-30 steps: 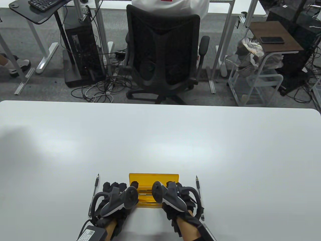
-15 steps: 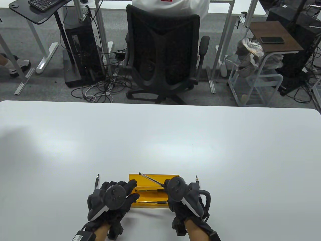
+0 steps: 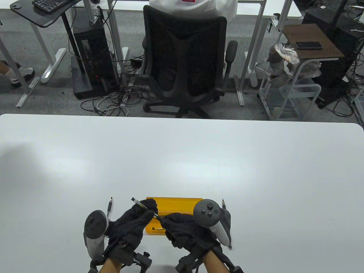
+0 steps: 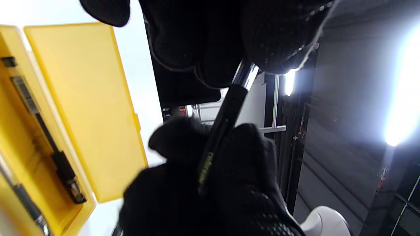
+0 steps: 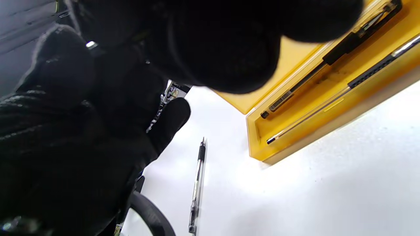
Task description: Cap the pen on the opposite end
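Note:
A pen [image 3: 143,207] with a clear barrel and a black end slants up over the left part of the open yellow case [image 3: 182,205]. My left hand [image 3: 148,209] grips its clear barrel [image 4: 245,72]. My right hand [image 3: 167,221] grips its black end [image 4: 220,137], meeting the left hand above the case. Whether the black end is the cap, I cannot tell. Two more pens [image 5: 328,59] lie in the case tray.
One loose pen [image 3: 109,206] lies on the white table [image 3: 182,153] left of the case, and it also shows in the right wrist view [image 5: 198,183]. Another pen [image 3: 223,203] lies right of the case, partly behind my right tracker. An office chair [image 3: 184,62] stands beyond the table's far edge.
My right hand lifted a pen out of the case and swung it left. My left hand came off the case and took hold of the pen's barrel. Both wrists have turned.

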Demonstrator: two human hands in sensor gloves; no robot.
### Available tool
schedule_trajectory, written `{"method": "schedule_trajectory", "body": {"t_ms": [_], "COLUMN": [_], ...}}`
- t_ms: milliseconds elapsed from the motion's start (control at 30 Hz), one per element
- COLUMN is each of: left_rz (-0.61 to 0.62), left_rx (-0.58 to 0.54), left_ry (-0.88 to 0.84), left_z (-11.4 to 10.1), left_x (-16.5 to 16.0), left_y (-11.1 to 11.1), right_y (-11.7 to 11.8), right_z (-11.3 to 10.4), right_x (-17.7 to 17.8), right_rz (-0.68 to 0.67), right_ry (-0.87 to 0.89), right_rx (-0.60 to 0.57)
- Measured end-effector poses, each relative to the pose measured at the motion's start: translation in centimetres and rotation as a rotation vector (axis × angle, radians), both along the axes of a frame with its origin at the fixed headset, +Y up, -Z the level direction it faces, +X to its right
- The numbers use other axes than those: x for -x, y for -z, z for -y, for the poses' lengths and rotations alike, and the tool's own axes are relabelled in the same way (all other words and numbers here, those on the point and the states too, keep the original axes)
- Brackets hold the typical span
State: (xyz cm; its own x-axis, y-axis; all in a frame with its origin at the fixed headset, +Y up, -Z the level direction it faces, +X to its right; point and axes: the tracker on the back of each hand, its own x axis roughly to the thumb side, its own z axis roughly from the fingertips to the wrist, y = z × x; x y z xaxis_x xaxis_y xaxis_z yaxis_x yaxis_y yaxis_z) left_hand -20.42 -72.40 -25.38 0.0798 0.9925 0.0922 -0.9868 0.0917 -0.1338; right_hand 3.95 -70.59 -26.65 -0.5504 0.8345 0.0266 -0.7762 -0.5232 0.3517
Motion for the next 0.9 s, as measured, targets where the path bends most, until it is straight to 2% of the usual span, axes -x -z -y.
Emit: {"method": "schedule_trajectory", "body": {"t_ms": [67, 133, 233, 400, 500, 533, 567, 600, 667, 733, 833, 900], "left_rz": [-0.018, -0.054, -0.011, -0.089, -0.144, -0.316, -0.396, -0.442, -0.375, -0.371, -0.327, -0.298], "left_rx": [0.011, 0.017, 0.004, -0.125, -0.133, -0.147, -0.159, -0.15, -0.134, -0.101, -0.125, -0.151], "left_ry": [-0.006, -0.012, -0.017, 0.204, 0.219, 0.177, 0.225, 0.241, 0.174, 0.156, 0.24, 0.291], "left_z": [0.1, 0.1, -0.2, -1.5, -1.8, -2.3, -2.4, -2.0, -1.1, -0.7, -0.7, -0.8], "left_x": [0.0, 0.2, -0.2, -0.3, 0.0, 1.9, 4.0, 5.3, 6.2, 6.1, 5.4, 5.0], "left_y": [-0.1, -0.1, -0.1, -0.1, -0.1, -0.1, 0.1, 0.2, 0.1, 0.2, 0.4, 0.4], "right_y": [0.1, 0.1, 0.1, -0.1, -0.2, -0.4, -0.2, 0.2, 1.0, 1.2, 0.8, 0.8], "right_z": [0.1, 0.2, 0.0, -0.2, -1.1, -1.4, -1.6, -1.7, -1.7, -1.1, -0.6, -0.5], "right_x": [0.1, 0.1, 0.2, 0.7, 1.0, 0.4, -0.8, -2.0, -3.9, -4.5, -4.4, -4.3], "right_rz": [-0.022, -0.072, -0.025, -0.025, -0.009, 0.052, 0.051, 0.095, 0.202, 0.239, 0.241, 0.225], "right_ry": [0.008, 0.022, -0.044, -0.099, -0.084, -0.273, -0.362, -0.351, -0.239, -0.135, -0.251, -0.273], "right_rx": [-0.017, 0.019, 0.017, -0.025, -0.083, -0.104, -0.179, -0.215, -0.175, -0.133, -0.18, -0.171]}}
